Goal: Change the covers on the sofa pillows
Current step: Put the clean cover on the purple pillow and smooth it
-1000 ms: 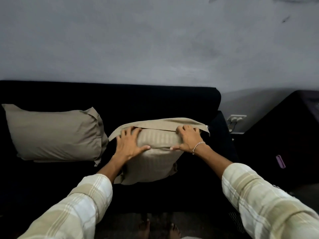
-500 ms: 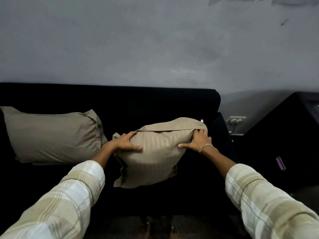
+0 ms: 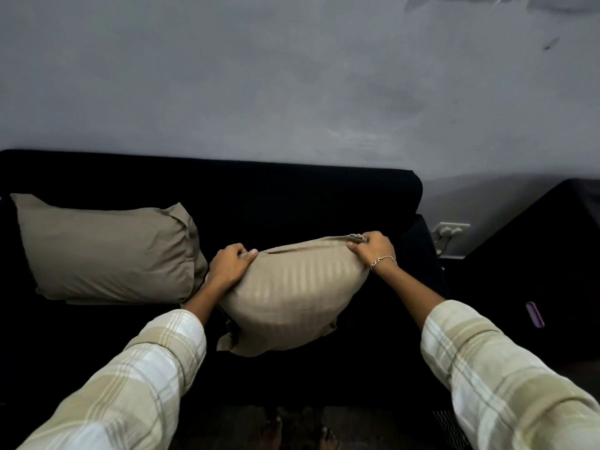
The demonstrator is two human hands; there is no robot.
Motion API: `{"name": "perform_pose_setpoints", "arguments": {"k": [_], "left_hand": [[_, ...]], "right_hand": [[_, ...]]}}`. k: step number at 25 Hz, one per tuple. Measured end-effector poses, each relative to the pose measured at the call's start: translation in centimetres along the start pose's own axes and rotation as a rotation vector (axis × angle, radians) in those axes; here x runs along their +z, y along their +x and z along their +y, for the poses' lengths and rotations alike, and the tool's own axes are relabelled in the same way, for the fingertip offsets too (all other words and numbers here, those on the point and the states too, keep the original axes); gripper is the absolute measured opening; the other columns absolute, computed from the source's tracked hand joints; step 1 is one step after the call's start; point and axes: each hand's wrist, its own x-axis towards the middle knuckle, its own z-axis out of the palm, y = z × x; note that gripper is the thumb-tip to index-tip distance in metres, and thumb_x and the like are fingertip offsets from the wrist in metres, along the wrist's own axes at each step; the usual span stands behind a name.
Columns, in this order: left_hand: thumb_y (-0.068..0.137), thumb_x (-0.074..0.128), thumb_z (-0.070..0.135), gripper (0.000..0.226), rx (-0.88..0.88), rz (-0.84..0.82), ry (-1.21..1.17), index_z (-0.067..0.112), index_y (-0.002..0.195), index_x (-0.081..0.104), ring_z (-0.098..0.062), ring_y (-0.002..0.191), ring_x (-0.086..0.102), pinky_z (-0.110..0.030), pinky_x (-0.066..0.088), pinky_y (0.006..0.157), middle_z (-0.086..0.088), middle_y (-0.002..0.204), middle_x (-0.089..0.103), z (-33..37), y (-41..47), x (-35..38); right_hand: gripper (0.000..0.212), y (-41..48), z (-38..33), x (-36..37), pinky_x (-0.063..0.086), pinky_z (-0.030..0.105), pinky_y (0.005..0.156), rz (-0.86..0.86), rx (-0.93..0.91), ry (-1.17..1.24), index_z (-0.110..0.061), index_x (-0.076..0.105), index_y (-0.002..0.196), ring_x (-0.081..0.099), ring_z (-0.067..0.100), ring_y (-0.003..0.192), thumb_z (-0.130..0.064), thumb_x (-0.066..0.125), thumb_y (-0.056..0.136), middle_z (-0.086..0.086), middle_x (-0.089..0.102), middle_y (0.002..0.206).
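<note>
Now both hands grip the top edge of a striped beige pillow (image 3: 285,297) over the black sofa (image 3: 292,196), towards the seat's right end. Left hand (image 3: 229,266) curls around its upper left corner; right hand (image 3: 370,250), wearing a bracelet (image 3: 383,259), bunches fabric at the upper right corner. A second beige pillow (image 3: 107,251) leans against the sofa back at the left end.

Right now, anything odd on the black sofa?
Nothing spilled or damaged. The striped beige pillow is tilted, its cover bunched where the right hand grips the top corner; the left hand grips the other. The plain beige pillow is creased at its open end.
</note>
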Motion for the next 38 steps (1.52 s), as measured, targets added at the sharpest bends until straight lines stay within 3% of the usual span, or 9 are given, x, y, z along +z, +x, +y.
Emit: {"name": "perform_pose_setpoints", "arguments": {"k": [4, 7, 10, 12, 15, 20, 29, 32, 38], "left_hand": [[0.097, 0.047, 0.051, 0.044, -0.056, 0.077, -0.049, 0.017, 0.069, 0.048, -0.029, 0.078, 0.058, -0.035, 0.038, 0.068, -0.005, 0.074, 0.058, 2.8, 0.3, 0.1], [0.095, 0.053, 0.050, 0.043, -0.113, -0.012, -0.136, 0.016, 0.068, 0.051, -0.023, 0.073, 0.055, -0.033, 0.039, 0.068, -0.002, 0.072, 0.060, 5.4, 1.2, 1.2], [0.096, 0.055, 0.044, 0.036, -0.133, -0.109, -0.446, 0.019, 0.070, 0.055, -0.018, 0.068, 0.056, -0.031, 0.043, 0.066, 0.000, 0.069, 0.061, 7.6, 1.4, 2.6], [0.101, 0.048, 0.040, 0.026, -0.157, -0.163, -0.667, 0.018, 0.090, 0.057, -0.016, 0.067, 0.057, -0.029, 0.044, 0.061, -0.003, 0.083, 0.063, 8.4, 0.3, 2.6], [0.097, 0.055, 0.043, 0.035, -0.108, -0.166, -0.558, 0.015, 0.117, 0.056, -0.017, 0.094, 0.060, -0.024, 0.047, 0.074, -0.001, 0.107, 0.060, 6.3, -0.9, 2.3], [0.077, 0.075, 0.054, 0.078, -0.102, -0.381, -0.223, 0.029, 0.142, 0.040, -0.025, 0.129, 0.045, -0.044, 0.044, 0.104, -0.004, 0.138, 0.044, 0.5, -1.8, 4.0], [0.089, 0.062, 0.043, 0.056, -0.094, -0.187, 0.203, 0.037, 0.140, 0.040, -0.038, 0.128, 0.039, -0.057, 0.036, 0.100, -0.003, 0.145, 0.039, -2.2, 1.2, 3.5], [0.091, 0.056, 0.039, 0.015, 0.038, 0.018, 0.138, 0.032, 0.105, 0.055, -0.037, 0.107, 0.055, -0.050, 0.046, 0.088, -0.007, 0.117, 0.060, -2.8, 2.2, 3.3], [0.098, 0.049, 0.022, 0.022, 0.074, 0.329, 0.026, 0.014, 0.077, 0.050, -0.037, 0.073, 0.059, -0.034, 0.034, 0.059, -0.015, 0.073, 0.061, -0.9, 3.7, 0.4]], "right_hand": [[0.057, -2.9, -2.3, 1.2, 0.046, 0.046, 0.089, 0.449, -0.345, -0.383, -0.016, 0.050, 0.123, 0.046, 0.030, 0.108, -0.049, 0.064, 0.079, 0.010, 0.048, 0.121], [0.105, -7.9, -5.9, 5.0, 0.029, 0.052, 0.109, 0.153, -0.834, -0.357, -0.011, 0.030, 0.147, 0.038, 0.030, 0.129, -0.078, 0.052, 0.070, 0.012, 0.038, 0.143], [0.144, -9.5, -6.5, 8.9, 0.024, 0.059, 0.110, -0.125, -0.626, -0.558, -0.007, 0.002, 0.154, 0.033, 0.031, 0.135, -0.096, 0.035, 0.045, 0.012, 0.027, 0.152], [0.133, -7.8, -5.0, 9.0, 0.037, 0.052, 0.097, -0.019, -0.475, -0.592, -0.009, 0.019, 0.152, 0.047, 0.032, 0.120, -0.089, 0.045, 0.049, 0.010, 0.047, 0.138], [0.057, -4.3, -2.2, 6.0, 0.045, 0.040, 0.085, 0.041, -0.256, -0.312, -0.023, 0.064, 0.117, 0.059, 0.033, 0.108, -0.042, 0.062, 0.064, 0.007, 0.068, 0.111], [0.021, -0.9, -0.3, 1.3, 0.049, 0.025, 0.060, 0.067, -0.044, 0.396, -0.006, 0.073, 0.080, 0.067, 0.006, 0.068, -0.018, 0.081, 0.065, 0.003, 0.073, 0.070], [0.013, -0.9, 1.7, -4.6, 0.052, 0.029, 0.069, 0.015, 0.133, 1.047, 0.002, 0.072, 0.084, 0.069, 0.018, 0.071, 0.001, 0.075, 0.071, 0.006, 0.073, 0.073], [0.020, -0.7, 2.7, -4.6, 0.056, 0.030, 0.071, -0.011, 0.176, 1.227, 0.004, 0.072, 0.094, 0.071, 0.022, 0.079, -0.001, 0.072, 0.075, 0.011, 0.074, 0.084], [0.034, 1.0, 4.9, -3.2, 0.053, 0.025, 0.078, 0.008, 0.051, 0.853, -0.006, 0.068, 0.105, 0.067, 0.018, 0.087, 0.007, 0.073, 0.074, 0.004, 0.072, 0.093]]}}
